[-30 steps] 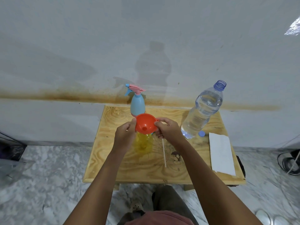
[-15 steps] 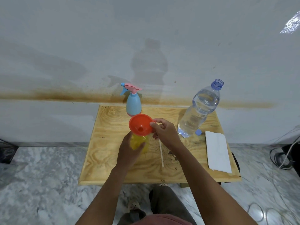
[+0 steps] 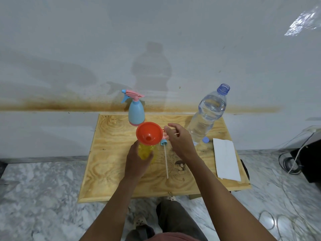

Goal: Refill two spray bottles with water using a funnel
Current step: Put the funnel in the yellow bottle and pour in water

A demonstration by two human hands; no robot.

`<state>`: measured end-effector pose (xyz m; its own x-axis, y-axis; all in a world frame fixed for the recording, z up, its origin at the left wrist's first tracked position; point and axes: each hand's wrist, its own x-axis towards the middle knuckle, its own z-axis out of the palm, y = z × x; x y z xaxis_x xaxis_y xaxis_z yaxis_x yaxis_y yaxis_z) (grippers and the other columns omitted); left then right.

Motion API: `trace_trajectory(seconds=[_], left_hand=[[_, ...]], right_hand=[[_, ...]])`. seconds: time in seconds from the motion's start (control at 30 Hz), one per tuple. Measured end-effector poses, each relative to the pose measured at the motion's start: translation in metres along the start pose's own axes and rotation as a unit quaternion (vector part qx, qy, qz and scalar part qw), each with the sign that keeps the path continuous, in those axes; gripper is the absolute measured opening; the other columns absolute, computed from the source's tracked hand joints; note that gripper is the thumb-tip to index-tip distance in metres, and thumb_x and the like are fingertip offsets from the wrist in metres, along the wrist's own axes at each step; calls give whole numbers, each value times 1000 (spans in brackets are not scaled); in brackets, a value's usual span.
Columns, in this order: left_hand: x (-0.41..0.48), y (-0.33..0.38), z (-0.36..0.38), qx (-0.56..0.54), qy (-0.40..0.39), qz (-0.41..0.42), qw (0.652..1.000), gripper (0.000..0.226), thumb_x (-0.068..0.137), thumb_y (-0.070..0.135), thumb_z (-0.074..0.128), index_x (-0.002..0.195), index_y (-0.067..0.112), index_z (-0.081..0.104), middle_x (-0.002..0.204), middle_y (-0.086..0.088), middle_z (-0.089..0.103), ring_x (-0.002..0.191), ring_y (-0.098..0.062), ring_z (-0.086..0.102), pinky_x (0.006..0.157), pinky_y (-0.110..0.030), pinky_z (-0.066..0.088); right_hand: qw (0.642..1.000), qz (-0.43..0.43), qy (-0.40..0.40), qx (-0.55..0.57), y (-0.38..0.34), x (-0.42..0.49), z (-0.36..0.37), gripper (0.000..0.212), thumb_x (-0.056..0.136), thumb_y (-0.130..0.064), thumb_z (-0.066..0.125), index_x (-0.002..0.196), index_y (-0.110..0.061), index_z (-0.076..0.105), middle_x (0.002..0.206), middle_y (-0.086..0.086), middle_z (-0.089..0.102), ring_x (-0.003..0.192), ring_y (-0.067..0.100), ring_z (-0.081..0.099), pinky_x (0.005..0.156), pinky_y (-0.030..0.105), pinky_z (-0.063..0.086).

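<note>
Vs half a sec ago: the right hand (image 3: 180, 141) has let go of the orange funnel (image 3: 149, 133) and moved a little to the right, now just beside the funnel's small side tab, fingers loosely spread and holding nothing. The left hand (image 3: 137, 160) is as before, wrapped round the yellow spray bottle (image 3: 145, 151) from the near side. A sec ago both hands were pinching the funnel rim; now neither is on it. Everything else on the table (image 3: 111, 164) looks unmoved.

Containers:
- Yellow spray bottle: upright at table centre, top off, funnel seated in its neck w/ the wide mouth facing up. Funnel bowl looks dry. Bottle is see-through yellow; whether there's any water in it can't be told, the hand covers most of it.
- Blue spray bottle (image 3: 136, 114): upright at the back edge by the wall, just behind the funnel, pink/blue trigger head still on. Opaque, contents hidden.
- Clear water bottle (image 3: 206, 117): upright at back right, well apart from the funnel, cap off, water filling it up to the shoulder. Its blue cap (image 3: 206, 140) lies on the table touching or just beside the base.

Also on the table: the removed spray head (image 3: 164, 140) (pink/blue) lying just right of the yellow bottle, partly behind the right hand's fingers, w/ its dip tube (image 3: 166, 160) running toward the near edge. White folded cloth or paper (image 3: 226, 160) lies flat along the right side.
</note>
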<state>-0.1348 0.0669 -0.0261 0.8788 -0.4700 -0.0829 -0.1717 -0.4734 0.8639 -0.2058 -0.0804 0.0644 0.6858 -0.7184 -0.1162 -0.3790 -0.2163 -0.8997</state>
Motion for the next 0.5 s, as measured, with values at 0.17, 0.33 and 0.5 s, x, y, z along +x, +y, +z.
trace_trajectory(seconds=[0.17,0.33,0.5], left_hand=[[-1,0,5,-4,12,-19,1000,76,79,44,79,142,19,45,136,-2,56,126,-21,52,98,-37,49],[-3,5,12,-20,41,-13,999,72,81,40,79,141,19,45,132,-2,60,122,-22,55,97,-40,50],[-5,16,16,-36,38,-16,999,66,83,34,78,138,21,45,123,2,61,113,-19,56,86,-35,49]], right_hand=[[982,-13,185,-48,18,-14,-26,21,93,-47,60,106,-32,65,88,-11,66,82,2,61,67,27,46],[960,9,276,-45,44,-13,-57,45,86,-51,69,121,-26,54,111,-9,57,99,12,56,75,29,46],[974,53,219,-32,64,15,-89,90,79,-55,75,149,-19,33,148,2,39,133,19,43,100,38,43]])
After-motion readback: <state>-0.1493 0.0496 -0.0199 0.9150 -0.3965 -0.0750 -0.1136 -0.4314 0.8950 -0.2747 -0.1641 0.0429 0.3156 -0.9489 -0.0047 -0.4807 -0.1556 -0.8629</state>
